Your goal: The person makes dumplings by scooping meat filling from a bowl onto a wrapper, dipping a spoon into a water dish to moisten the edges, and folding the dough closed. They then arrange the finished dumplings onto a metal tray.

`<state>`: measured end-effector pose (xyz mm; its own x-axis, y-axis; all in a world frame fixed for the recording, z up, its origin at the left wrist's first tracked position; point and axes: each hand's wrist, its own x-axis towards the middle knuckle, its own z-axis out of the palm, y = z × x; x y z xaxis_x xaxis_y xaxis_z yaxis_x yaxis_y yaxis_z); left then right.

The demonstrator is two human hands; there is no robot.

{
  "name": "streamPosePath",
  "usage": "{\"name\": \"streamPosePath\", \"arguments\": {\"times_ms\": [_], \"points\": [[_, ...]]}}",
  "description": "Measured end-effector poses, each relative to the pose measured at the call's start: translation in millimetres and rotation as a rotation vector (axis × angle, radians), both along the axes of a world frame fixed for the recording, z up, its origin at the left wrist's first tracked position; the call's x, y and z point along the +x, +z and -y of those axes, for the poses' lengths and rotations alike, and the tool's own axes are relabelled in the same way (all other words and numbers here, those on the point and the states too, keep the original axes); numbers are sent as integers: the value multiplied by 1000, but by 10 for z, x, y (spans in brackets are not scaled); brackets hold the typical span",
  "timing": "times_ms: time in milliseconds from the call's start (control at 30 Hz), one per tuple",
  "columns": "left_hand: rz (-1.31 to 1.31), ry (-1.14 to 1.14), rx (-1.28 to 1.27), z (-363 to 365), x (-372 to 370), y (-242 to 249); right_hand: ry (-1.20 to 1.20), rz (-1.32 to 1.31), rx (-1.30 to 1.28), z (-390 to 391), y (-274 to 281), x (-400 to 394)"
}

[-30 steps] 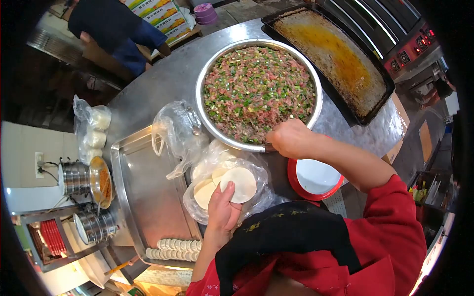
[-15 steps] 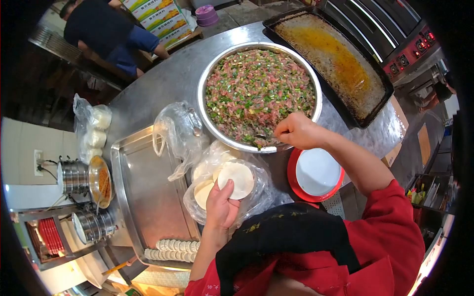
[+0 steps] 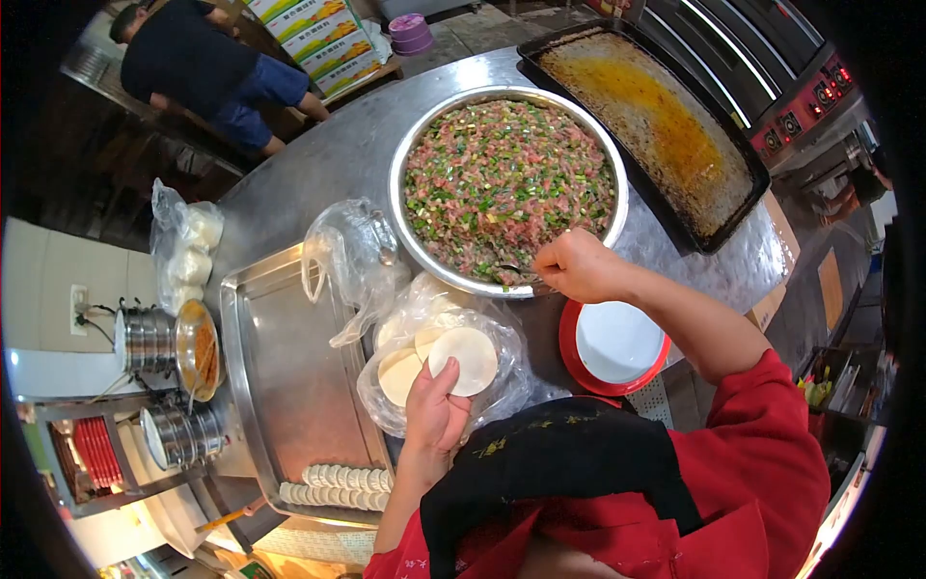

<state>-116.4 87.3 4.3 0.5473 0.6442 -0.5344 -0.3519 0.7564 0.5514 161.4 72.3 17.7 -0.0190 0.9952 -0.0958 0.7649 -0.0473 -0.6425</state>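
My left hand [image 3: 439,410] pinches a round dumpling wrapper [image 3: 465,359] between thumb and fingers. Beneath it, more wrappers [image 3: 398,376] lie stacked in an open clear plastic bag [image 3: 502,338]. My right hand [image 3: 579,265] is closed on a spoon [image 3: 511,269] whose tip sits in the filling at the near edge of a big steel bowl [image 3: 394,193]. Minced meat with chopped green onion [image 3: 506,183] fills that bowl. To the left, a steel tray [image 3: 299,386] holds rows of folded dumplings [image 3: 342,478] along its near end.
A white bowl in a red basin [image 3: 566,352] stands right of the wrappers. An oily black baking tray [image 3: 748,193] lies at the far right. Another clear bag [image 3: 352,246] rests beside the steel tray. A person in dark clothes [image 3: 193,63] bends over at the far left.
Both hands stay nearly in place, the wrapper still in my left and the spoon still in the filling. The camera view has shifted slightly.
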Motion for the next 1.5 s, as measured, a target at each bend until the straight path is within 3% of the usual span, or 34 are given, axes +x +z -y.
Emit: {"name": "streamPosePath", "arguments": {"times_ms": [100, 167, 200, 267, 400, 500, 567, 633, 700, 733, 767, 833, 1067, 1500], "points": [[0, 8, -9, 0, 21, 15, -21, -182, 85, -2, -49, 6], [-1, 6, -19, -3, 56, 19, -300, -497, -276, -8, 54, 10], [6, 4, -17, -14, 96, 11, -302, -496, -272, -15, 117, 21], [15, 4, -13, -66, 170, -31, -464, -872, -514, -30, 218, 39], [33, -61, -56, -214, 363, -54, -544, -917, -412, -70, 175, 94], [41, -68, -51, -309, 498, 3, -529, -814, -320, -6, 416, 61], [67, -70, -34, -369, 587, 41, -419, -659, -87, 71, 552, -22], [166, -93, -70, -424, 683, 86, -394, -566, -16, 168, 539, -124], [221, -84, -89, -448, 737, 183, -250, -281, 477, 265, 399, -231], [368, -103, -121, -459, 736, 194, -140, -67, 540, 324, 426, -254], [513, -121, -156, -462, 738, 200, -122, 58, 570, 401, 418, -325], [494, -108, -156, -436, 741, 195, -45, 170, 638, 506, 368, -383], [425, 1, -145, -306, 734, 110, -190, 12, 782, 586, 413, -460], [356, 116, -33, -281, 943, 144, -176, 330, 768, 594, 207, -516]]}}
